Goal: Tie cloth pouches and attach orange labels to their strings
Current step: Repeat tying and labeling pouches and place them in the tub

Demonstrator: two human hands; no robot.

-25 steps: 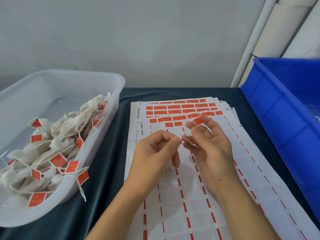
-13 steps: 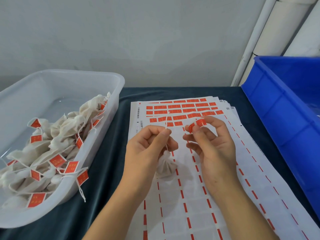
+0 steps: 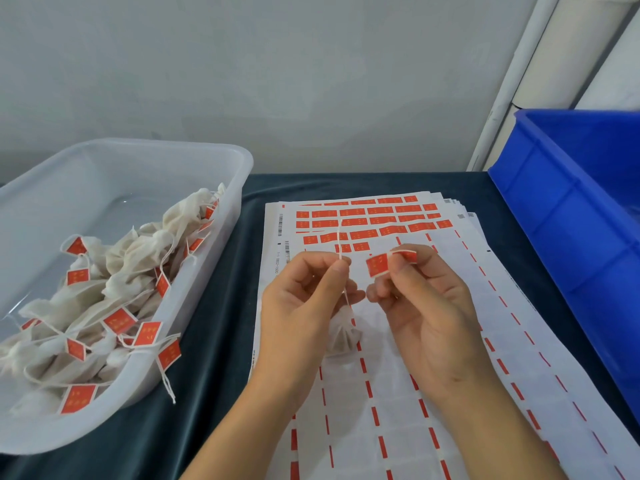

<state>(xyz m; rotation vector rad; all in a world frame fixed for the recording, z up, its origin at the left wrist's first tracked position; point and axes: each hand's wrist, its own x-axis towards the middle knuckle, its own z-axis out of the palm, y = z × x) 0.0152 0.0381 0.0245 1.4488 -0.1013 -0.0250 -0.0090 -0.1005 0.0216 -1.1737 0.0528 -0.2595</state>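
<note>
My left hand pinches a thin white string that stands up above the fingers. A small tied cloth pouch hangs from that string just over the label sheets. My right hand pinches an orange label between thumb and fingers, a short way right of the string and not touching it. Under both hands lies a stack of label sheets, with rows of orange labels left at its far end.
A clear plastic tub at the left holds several tied pouches with orange labels. A blue crate stands at the right edge. A dark cloth covers the table. A grey wall is behind.
My left hand has raised the string so the pouch hangs free below it. My right hand has unfolded the orange label flat toward the string.
</note>
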